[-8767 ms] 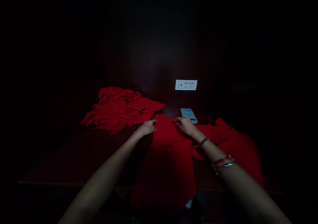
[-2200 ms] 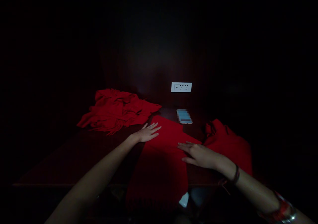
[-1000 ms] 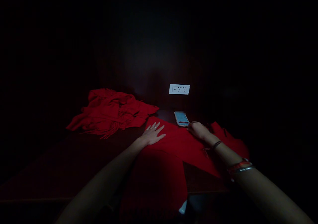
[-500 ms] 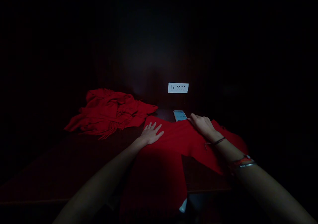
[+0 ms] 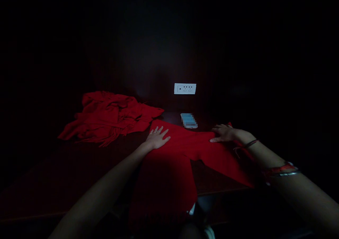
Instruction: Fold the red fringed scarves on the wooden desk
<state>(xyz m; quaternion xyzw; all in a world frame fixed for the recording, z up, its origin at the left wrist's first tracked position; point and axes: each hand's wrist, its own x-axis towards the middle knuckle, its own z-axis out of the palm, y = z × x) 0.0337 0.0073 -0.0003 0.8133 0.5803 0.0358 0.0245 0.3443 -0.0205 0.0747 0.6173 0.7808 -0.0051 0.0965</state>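
Note:
A red scarf point(image 5: 169, 179) lies spread over the dark table, one end hanging past the front edge, where a fringe shows faintly. Its other part bends off to the right. My left hand point(image 5: 158, 138) rests flat on the scarf near its upper left corner, fingers spread. Farther right, my right hand point(image 5: 224, 132) lies palm down on the bent part, its fingers stretched out and the thumb apart. Nothing shows gripped in either hand. Bracelets circle my right wrist.
A crumpled heap of red fringed cloth point(image 5: 106, 117) lies at the back left of the table point(image 5: 87, 175). A phone point(image 5: 189, 120) lies behind the scarf. A white power socket point(image 5: 185, 88) is on the dark wall. The surroundings are very dark.
My right hand has moved right along the scarf, from fingers closed at its far edge to lying flat. The phone is now fully uncovered. My left hand stays on the cloth.

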